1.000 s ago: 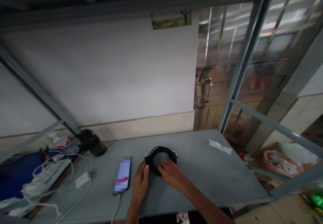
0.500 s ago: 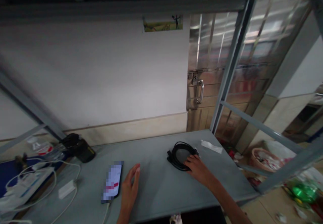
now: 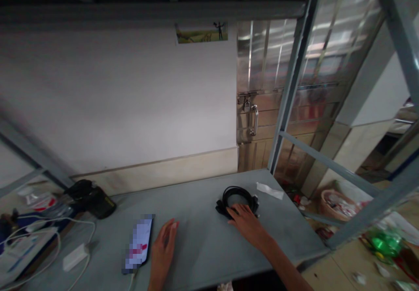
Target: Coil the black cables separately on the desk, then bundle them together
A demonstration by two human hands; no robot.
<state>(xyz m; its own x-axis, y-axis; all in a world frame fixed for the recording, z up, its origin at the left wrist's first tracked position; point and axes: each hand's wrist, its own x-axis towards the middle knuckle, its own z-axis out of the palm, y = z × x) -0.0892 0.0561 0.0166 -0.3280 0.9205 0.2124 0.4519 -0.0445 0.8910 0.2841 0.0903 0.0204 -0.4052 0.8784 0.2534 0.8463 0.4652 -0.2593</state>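
Observation:
A coiled black cable (image 3: pixel 240 190) lies on the grey tabletop, with a plug end showing at each side of the loop. My right hand (image 3: pixel 245 222) is on the near side of the coil, its fingers curled over the strands and covering part of them. Left of it, my left hand (image 3: pixel 163 240) rests on its edge at the table with fingers loosely apart and nothing in them. Close beside that hand is a phone (image 3: pixel 139 245) with its screen lit and blurred, and a white cord (image 3: pixel 132 278) runs from its lower end.
A crumpled white paper strip (image 3: pixel 270 190) lies right of the coil. At left are a black case (image 3: pixel 94 201), a white adapter (image 3: pixel 75 257), a power strip (image 3: pixel 29 249) and a plastic bottle (image 3: pixel 41 201). Metal bed posts (image 3: pixel 291 85) frame the table. A basket (image 3: pixel 337 206) stands beyond its right edge.
The view has shifted slightly. My right hand has moved left along the coil to its near middle, and the coil has turned a little. The left hand stays beside the phone.

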